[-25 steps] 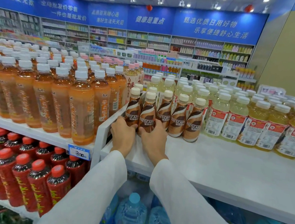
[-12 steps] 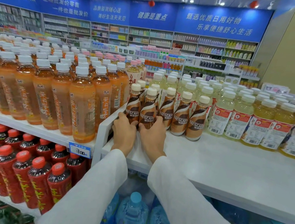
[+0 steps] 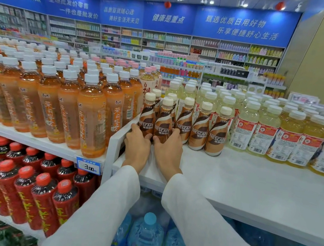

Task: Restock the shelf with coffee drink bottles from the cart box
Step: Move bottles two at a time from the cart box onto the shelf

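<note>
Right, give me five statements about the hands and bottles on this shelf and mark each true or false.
1. Both hands, left hand and right hand, rest at the bases of coffee bottles. True.
2. The coffee bottles have red caps. False: their caps are cream.
3. The orange drink bottles stand left of the coffee bottles. True.
4. The white shelf is packed to its front edge. False: its front area is bare.
5. The price tag reads 5.00. False: it reads 3.00.
</note>
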